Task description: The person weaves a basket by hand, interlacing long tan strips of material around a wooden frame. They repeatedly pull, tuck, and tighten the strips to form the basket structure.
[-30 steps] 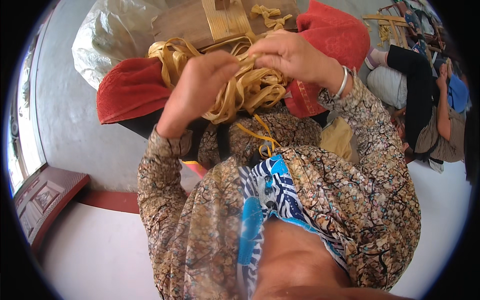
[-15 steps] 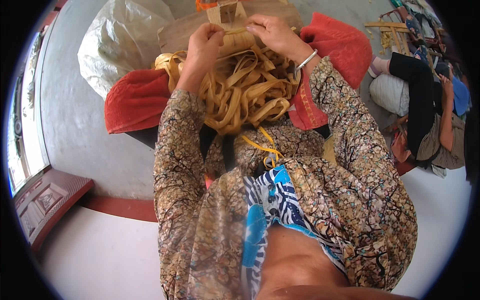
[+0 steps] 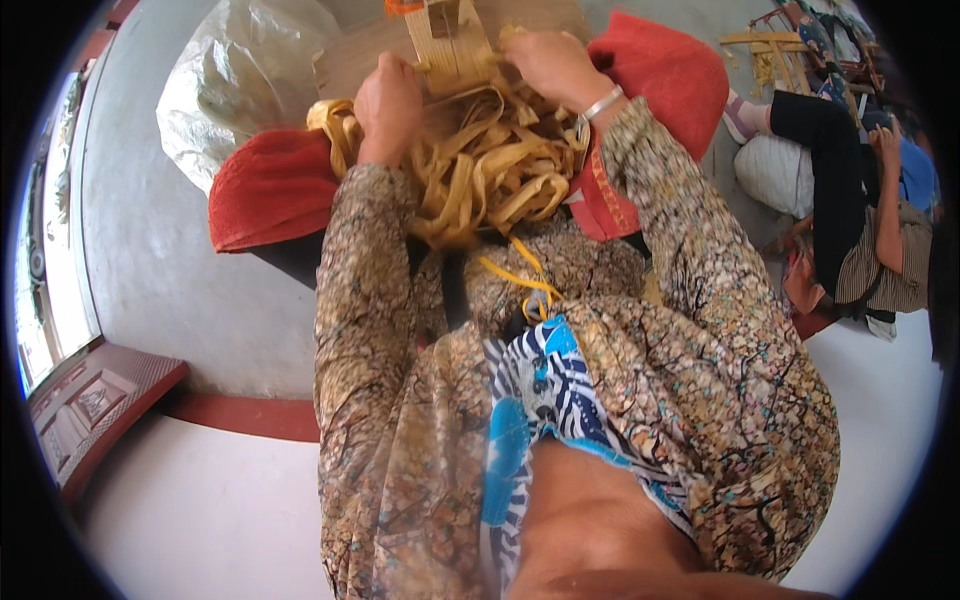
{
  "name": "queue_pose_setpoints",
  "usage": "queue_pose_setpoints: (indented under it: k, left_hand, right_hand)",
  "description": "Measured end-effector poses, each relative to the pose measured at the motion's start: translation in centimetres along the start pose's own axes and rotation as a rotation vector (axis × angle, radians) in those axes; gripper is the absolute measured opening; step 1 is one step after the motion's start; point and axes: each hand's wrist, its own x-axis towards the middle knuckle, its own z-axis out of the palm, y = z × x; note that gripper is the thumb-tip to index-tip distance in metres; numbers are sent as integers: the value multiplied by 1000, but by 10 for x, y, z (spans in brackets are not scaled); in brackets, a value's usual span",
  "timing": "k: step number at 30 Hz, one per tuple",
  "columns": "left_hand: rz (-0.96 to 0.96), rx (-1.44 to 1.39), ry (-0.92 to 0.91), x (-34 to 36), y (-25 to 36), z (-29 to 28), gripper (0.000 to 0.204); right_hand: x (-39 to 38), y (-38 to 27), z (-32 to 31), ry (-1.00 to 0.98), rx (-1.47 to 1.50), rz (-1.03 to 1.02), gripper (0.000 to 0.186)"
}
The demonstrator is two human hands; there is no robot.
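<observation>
Admittedly, blur hides the finer points: the left grip (image 3: 388,108) is curled, its fingertips hard to make out, and whether it pinches anything I cannot tell. The right grip (image 3: 550,68) has bent fingers too; a scrap of tan shows by their tips, yet its hold is equally unclear. Beyond both, a brown wooden board (image 3: 360,62) is cut off by the upper edge, as is the paler wooden piece (image 3: 450,62) between the grips. An orange item (image 3: 403,6) past the left grip is cropped as well, its kind unreadable.

The heap of tan strips (image 3: 490,165) lies between the two grips and nearer the body: flat, ribbon-like lengths, looped and tangled, golden-brown with a faint sheen, smeared by blur on the side toward the left grip. A small bunch curls out left of that grip, beside a red cloth (image 3: 270,195). Another red cloth (image 3: 660,80) sits right of the right grip, and a whitish sack (image 3: 235,90) lies farther left of the left one.
</observation>
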Motion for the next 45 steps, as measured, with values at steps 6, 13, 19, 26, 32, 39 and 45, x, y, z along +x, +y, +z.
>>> queue_pose_setpoints:
  k: [6, 13, 19, 26, 32, 39, 45]
  left_hand:
    - [-239, -986, -291, -51, 49, -31, 18]
    - [64, -512, -417, -108, 45, -96, 18]
    - [418, -585, -150, -111, 97, -191, 25]
    - [-258, -1279, -386, -104, 94, -124, 32]
    - [-288, -1384, -509, -95, 87, -58, 30]
    - [372, -142, -90, -111, 62, -53, 16]
    - [494, -384, 130, -113, 65, -48, 19]
  right_hand:
    - [-24, -62, -37, 595, 70, -321, 23]
    - [-55, -76, -39, 244, 462, -136, 21]
    - [-109, -150, -133, -388, 1578, -448, 14]
    - [-63, -121, -100, 237, 1533, 54, 17]
    - [-56, -88, -29, 457, 720, 96, 14]
    - [-75, -79, -27, 313, 494, 29, 22]
    - [-86, -84, -9, -194, 1827, 460, 23]
